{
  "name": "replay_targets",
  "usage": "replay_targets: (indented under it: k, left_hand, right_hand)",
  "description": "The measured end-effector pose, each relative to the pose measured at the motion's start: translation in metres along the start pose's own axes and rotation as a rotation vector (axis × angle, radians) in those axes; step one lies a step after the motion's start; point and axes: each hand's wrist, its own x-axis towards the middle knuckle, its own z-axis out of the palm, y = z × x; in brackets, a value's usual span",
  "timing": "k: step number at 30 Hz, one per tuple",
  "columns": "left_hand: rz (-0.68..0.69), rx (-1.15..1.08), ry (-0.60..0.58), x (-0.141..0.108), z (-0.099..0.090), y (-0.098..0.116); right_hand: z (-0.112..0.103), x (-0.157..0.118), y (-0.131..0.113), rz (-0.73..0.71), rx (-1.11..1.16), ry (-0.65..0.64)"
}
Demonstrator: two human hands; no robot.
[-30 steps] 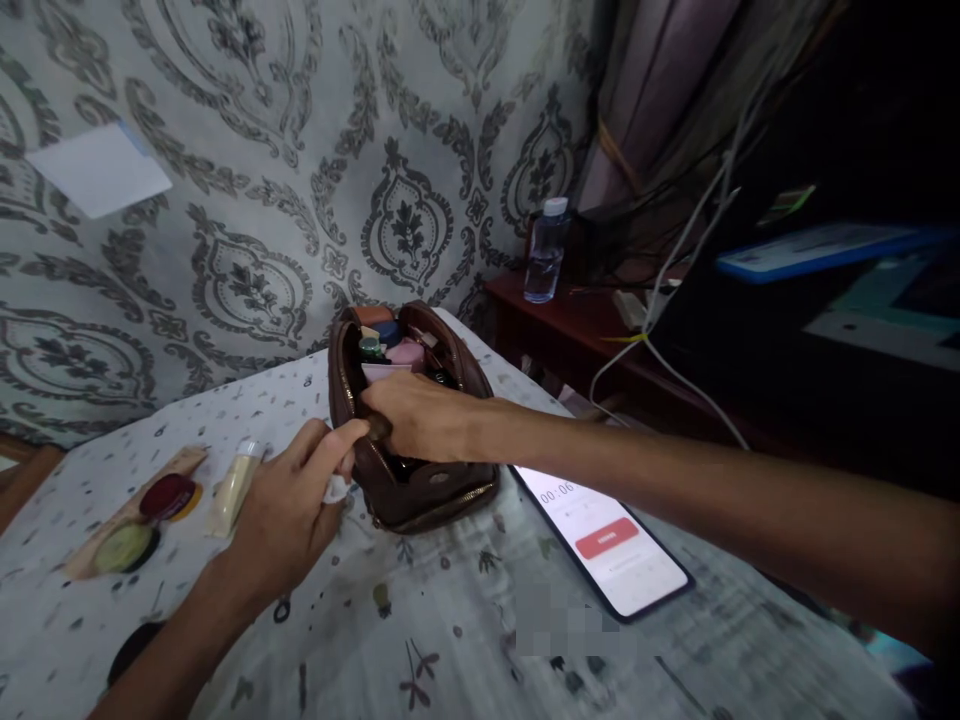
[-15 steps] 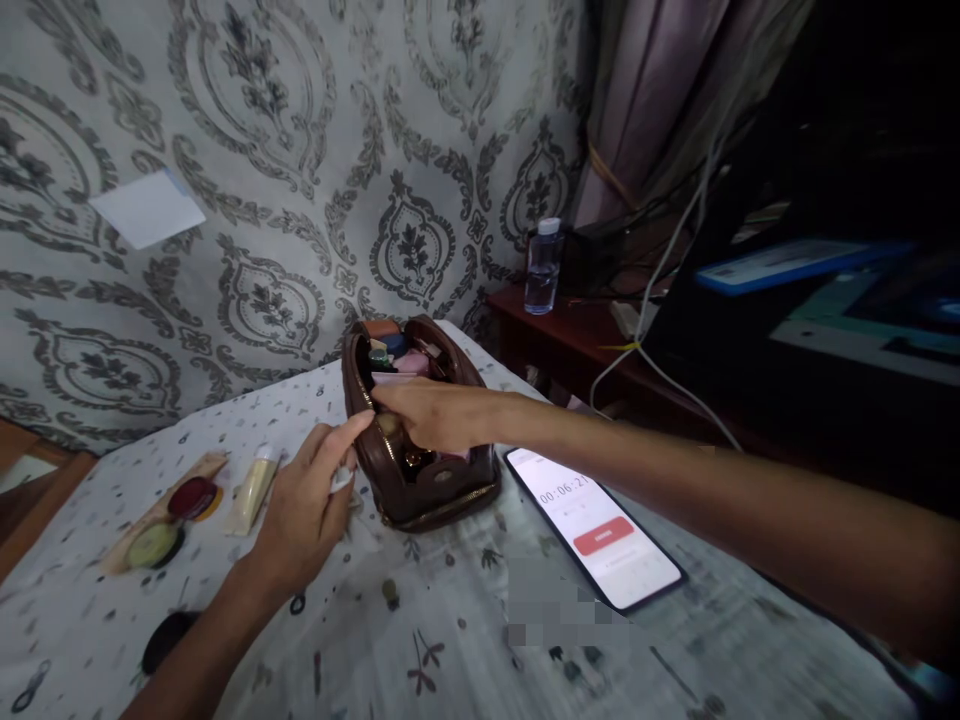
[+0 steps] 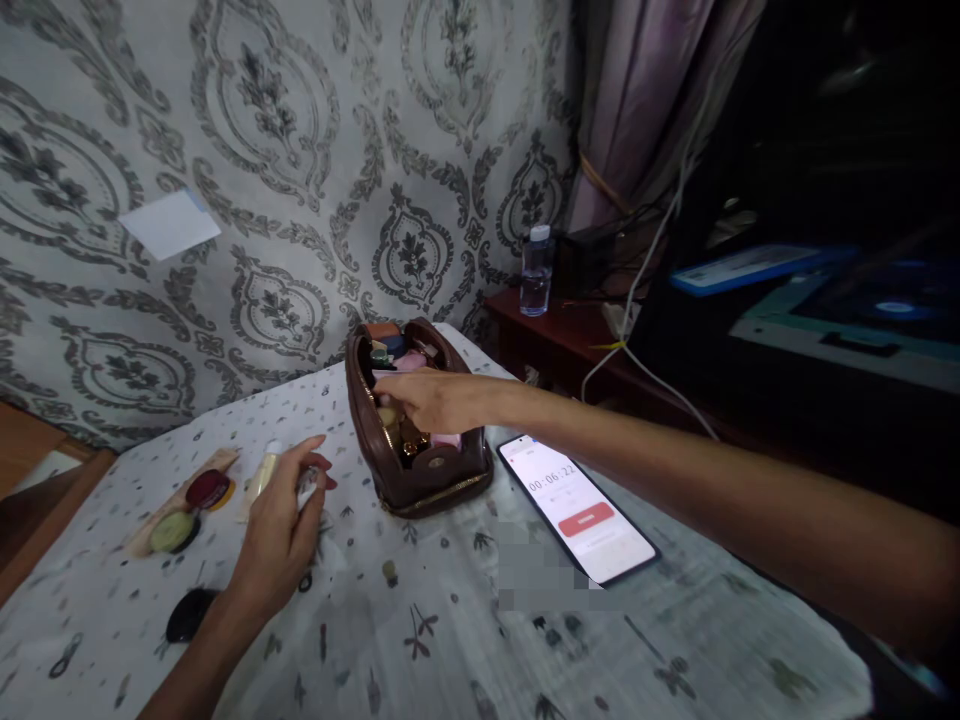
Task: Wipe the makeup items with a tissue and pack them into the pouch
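My right hand reaches into an open brown zippered bag packed with small items. Its fingers are curled together, and their tips are hidden, so what they hold cannot be made out. A pale pink item and a gold-coloured one show inside near that hand. Left of the bag, my left hand is just above the sheet, its fingers bent around a small white item that is mostly covered. Behind that hand lies a cream tube with a white cap.
A dark red round container, a green-topped one and a black round object lie at left. A phone showing a timer lies right of the bag. A water bottle stands on the red-brown table; a white cable hangs nearby.
My left hand has drawn away from the bag's edge toward the left, with the small white item still in its fingers. The right hand stays inside the bag. The camera view has shifted slightly.
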Motion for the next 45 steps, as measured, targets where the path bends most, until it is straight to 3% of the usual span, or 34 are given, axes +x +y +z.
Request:
replay_targets:
  k: [3,7,10,13,17,20,23,27,30,34,37,41,45]
  left_hand:
    - [-0.080,0.008,0.014,-0.011,-0.007,-0.002]
    - [-0.203,0.011,0.065,-0.035,-0.018,-0.012]
    - [-0.298,0.008,0.068,-0.058,-0.024,-0.023]
    - [-0.325,0.007,0.059,-0.084,-0.027,-0.030]
    - [-0.198,0.094,0.036,-0.121,-0.022,-0.037]
    - [-0.064,0.191,-0.052,-0.149,-0.013,-0.043]
    - [0.073,0.286,-0.069,-0.173,-0.006,-0.052]
    - [0.171,0.371,-0.094,-0.189,-0.004,-0.061]
    - [0.213,0.395,-0.074,-0.192,-0.005,-0.064]
    - [0.172,0.407,-0.013,-0.190,-0.002,-0.067]
    - [0.097,0.340,-0.008,-0.189,0.001,-0.066]
    - [0.023,0.195,0.013,-0.188,-0.007,-0.061]
    - [-0.130,0.133,0.081,-0.177,-0.029,-0.063]
  right_hand:
    - [-0.004,-0.012,-0.005,0.014,0.011,0.104]
    - [-0.005,-0.029,-0.018,0.056,-0.003,0.365]
    - [0.003,-0.041,-0.030,0.005,0.041,0.518]
    - [0.021,-0.051,-0.040,-0.022,0.141,0.573]
    - [0.058,-0.061,-0.054,-0.062,0.306,0.490]
    - [0.093,-0.064,-0.065,-0.091,0.351,0.352]
    - [0.127,-0.062,-0.075,-0.087,0.344,0.206]
    - [0.159,-0.054,-0.090,-0.063,0.361,0.100]
    - [0.171,-0.041,-0.101,-0.019,0.522,0.022]
    - [0.189,-0.014,-0.110,0.126,0.859,-0.083]
    - [0.208,0.003,-0.112,0.167,1.039,-0.062]
    - [0.227,0.006,-0.111,0.085,0.992,0.049]
    - [0.232,0.002,-0.107,-0.032,0.893,0.094]
